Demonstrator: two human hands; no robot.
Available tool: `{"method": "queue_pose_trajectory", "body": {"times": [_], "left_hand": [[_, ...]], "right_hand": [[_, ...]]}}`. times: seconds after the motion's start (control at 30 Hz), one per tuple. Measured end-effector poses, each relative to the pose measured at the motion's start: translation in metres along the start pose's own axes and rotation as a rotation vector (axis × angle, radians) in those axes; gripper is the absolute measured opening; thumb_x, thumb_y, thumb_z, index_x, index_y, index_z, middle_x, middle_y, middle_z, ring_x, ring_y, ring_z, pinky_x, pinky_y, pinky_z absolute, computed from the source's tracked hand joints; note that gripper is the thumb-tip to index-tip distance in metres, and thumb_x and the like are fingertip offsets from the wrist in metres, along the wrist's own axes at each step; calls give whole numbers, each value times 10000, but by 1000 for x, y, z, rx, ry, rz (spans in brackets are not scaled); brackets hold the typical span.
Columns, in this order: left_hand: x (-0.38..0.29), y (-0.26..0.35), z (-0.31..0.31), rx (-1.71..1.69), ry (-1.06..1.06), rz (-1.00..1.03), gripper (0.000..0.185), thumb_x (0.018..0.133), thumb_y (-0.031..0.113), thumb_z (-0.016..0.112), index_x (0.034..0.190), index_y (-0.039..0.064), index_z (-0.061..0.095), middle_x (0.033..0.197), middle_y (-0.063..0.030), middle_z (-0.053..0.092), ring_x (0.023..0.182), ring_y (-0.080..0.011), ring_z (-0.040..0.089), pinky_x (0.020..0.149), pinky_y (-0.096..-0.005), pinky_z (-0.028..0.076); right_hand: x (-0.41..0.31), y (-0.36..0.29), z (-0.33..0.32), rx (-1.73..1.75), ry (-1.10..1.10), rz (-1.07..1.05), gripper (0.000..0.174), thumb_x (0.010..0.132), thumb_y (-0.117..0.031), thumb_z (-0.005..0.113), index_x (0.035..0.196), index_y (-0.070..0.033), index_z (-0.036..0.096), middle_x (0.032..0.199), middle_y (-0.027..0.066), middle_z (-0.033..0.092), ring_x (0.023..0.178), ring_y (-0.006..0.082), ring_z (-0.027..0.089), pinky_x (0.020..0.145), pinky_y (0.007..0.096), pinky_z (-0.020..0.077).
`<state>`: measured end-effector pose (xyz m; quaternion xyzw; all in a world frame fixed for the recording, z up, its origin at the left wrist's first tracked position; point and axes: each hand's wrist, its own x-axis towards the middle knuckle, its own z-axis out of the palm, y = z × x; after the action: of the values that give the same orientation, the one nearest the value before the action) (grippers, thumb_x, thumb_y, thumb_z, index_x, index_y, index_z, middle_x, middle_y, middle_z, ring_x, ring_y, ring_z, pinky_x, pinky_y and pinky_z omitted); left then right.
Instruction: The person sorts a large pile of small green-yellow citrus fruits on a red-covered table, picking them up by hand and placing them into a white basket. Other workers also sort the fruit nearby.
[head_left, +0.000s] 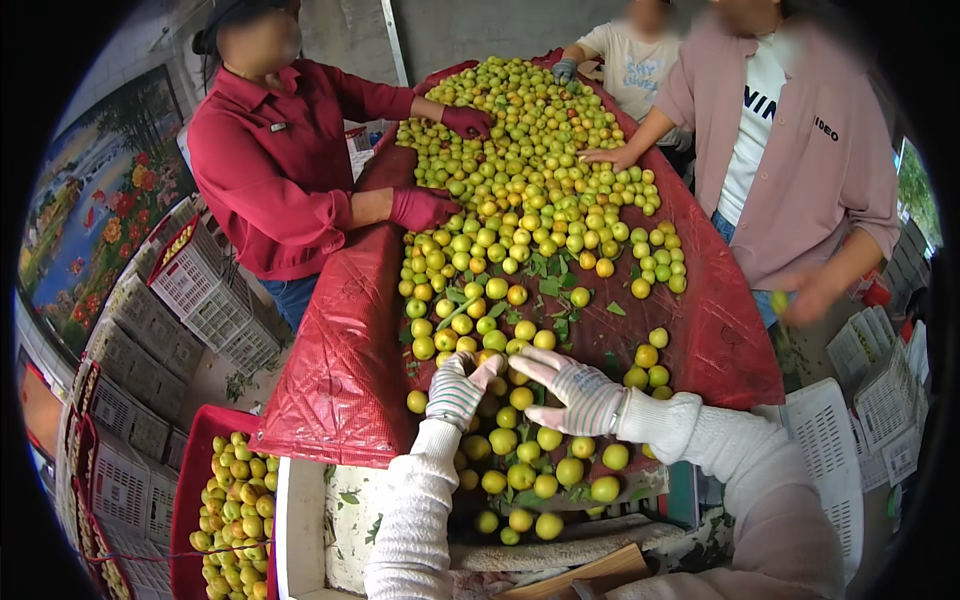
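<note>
Yellow-green plum-like fruits (525, 180) cover a sloping table lined with a red quilted sheet (337, 382). My left hand (457, 390), in a striped knit work glove, rests at the near fruits, thumb and fingers apart. Beside it my right hand (577, 394), gloved alike, reaches in from the right with its fingers spread over the fruits. The fingertips of both hands come close together near a yellow fruit (495, 340). No fruit is plainly gripped in either hand. Loose fruits (521, 476) lie below my hands toward the near edge, and green leaves (551, 285) are scattered among them.
A co-worker's maroon-gloved hand (424, 208) reaches in from the left; another's bare hand (611, 156) touches fruit at right. A red-lined crate (184, 480) of fruit stands lower left. Plastic crates (214, 307) are stacked left; a white crate (825, 450) sits right.
</note>
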<state>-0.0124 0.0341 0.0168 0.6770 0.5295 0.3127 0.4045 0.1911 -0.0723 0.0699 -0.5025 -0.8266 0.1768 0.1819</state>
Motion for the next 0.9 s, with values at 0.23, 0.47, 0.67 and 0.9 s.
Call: {"method": "queue_pose_trajectory", "body": {"times": [0.23,0.47,0.67,0.9], "left_hand": [[-15,11,-7,-599,-663,-99,619,863,609,600,1117,44,613,950,-64,664,740,-167,641,566,-295,533],[20,-17,-22,-854,178,38,542,768,-66,660,1275,84,543,1129,-85,592,751,-140,601,595,-262,514],[28,-31,-13,-492,333,131,859,660,-264,461,1418,139,443,1491,-92,273,1259,-207,425,924,-293,474],[48,-79,-14,63,-2,246,860,611,18,807,1388,106,450,1303,-134,496,1270,-276,412,1054,-388,375]], "right_hand": [[13,-9,-10,173,110,151,537,818,-257,710,1286,-95,501,1045,181,640,987,315,642,866,402,512],[-215,-3,-112,467,516,768,306,750,-93,695,1031,-49,585,840,17,619,743,99,587,657,274,507],[-412,24,-151,-393,412,1352,504,778,-224,691,1223,-38,545,1227,189,555,1121,272,545,983,364,428],[-193,15,-139,-171,333,454,469,871,-188,564,1315,-45,516,1375,198,473,1292,324,450,1095,399,348]]}}
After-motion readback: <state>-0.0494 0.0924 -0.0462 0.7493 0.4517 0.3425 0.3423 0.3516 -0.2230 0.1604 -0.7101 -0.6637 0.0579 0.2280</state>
